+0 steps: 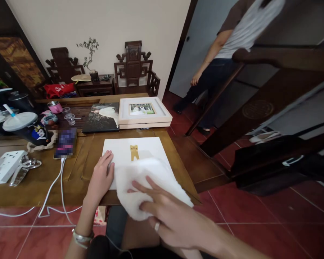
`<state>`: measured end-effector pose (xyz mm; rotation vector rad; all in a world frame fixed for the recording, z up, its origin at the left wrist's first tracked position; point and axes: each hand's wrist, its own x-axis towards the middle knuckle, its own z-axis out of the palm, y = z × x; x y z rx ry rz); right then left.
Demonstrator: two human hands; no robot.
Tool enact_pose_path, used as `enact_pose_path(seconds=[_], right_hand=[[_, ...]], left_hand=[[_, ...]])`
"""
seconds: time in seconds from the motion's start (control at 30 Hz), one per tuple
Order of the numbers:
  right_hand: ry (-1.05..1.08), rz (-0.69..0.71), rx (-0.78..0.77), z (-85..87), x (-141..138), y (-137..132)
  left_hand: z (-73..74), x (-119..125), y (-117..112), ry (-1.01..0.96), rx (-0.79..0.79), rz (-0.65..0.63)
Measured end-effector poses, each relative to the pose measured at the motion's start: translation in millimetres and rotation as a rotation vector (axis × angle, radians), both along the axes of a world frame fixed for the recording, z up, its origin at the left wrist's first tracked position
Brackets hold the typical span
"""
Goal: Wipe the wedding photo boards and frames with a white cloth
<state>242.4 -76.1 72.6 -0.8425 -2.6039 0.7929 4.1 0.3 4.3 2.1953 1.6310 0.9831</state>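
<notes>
A white board [124,149] with a small yellow cat figure [134,152] lies flat at the near edge of the wooden table [78,169]. A white cloth [140,183] covers its lower right part. My left hand [101,178] rests flat on the board's left edge, fingers stretched out. My right hand [164,212], with a ring on one finger, presses down on the white cloth with fingers spread.
Farther back lie a dark photo canvas [101,117] and stacked light picture frames [144,111]. At the left are a phone [65,143] on a white cable, a power strip [5,165] and cups. Another person [224,54] stands at the doorway on the right. Carved chairs [135,68] line the wall.
</notes>
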Motion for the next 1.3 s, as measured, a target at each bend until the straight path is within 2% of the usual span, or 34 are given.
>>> enact_pose_path(seconds=[0.1,0.27,0.33,0.43,0.6,0.67,0.77,0.9,0.97,1.07,1.17,1.3], right_hand=[[0.0,-0.109,0.017,-2.3,14.7,18.0],[-0.056,-0.33,0.228,-32.8,35.5,79.1],[-0.098,-0.367,0.29,-40.9,38.7,89.4],[-0.127,-0.341,0.32,-39.6,38.9,72.6],[-0.129,-0.178,0.236,-16.9,46.9,2.3],[-0.107,-0.134,0.196,-9.6,56.2,-15.0],[-0.021,-0.164,0.167,-8.9,70.2,-16.1],[0.016,-0.339,0.183,-24.9,71.9,9.5],[-0.006,-0.373,0.203,-34.3,65.9,21.2],[0.008,-0.341,0.223,-45.0,58.5,29.7],[0.043,-0.33,0.239,-50.5,58.3,31.0],[0.075,-0.346,0.326,-46.5,53.9,26.8]], left_hand=[[-0.1,0.2,-0.4,-0.002,0.007,0.005],[-0.5,0.7,-0.5,-0.008,0.017,0.018],[0.0,1.0,-0.7,-0.012,0.018,0.02],[0.9,1.7,-1.4,-0.024,0.014,0.019],[1.5,2.0,-0.9,-0.045,-0.012,0.021],[2.1,2.3,-1.0,-0.044,-0.016,0.015],[5.6,4.8,-4.7,0.003,0.017,0.074],[13.4,10.8,-14.7,0.185,-0.019,0.462],[16.5,11.4,-16.8,0.197,-0.108,0.537],[21.4,6.4,-12.5,0.027,-0.234,0.507],[31.7,-1.8,-7.6,-0.306,-0.376,0.499],[55.3,-3.3,-19.7,-0.877,-0.53,0.277]])
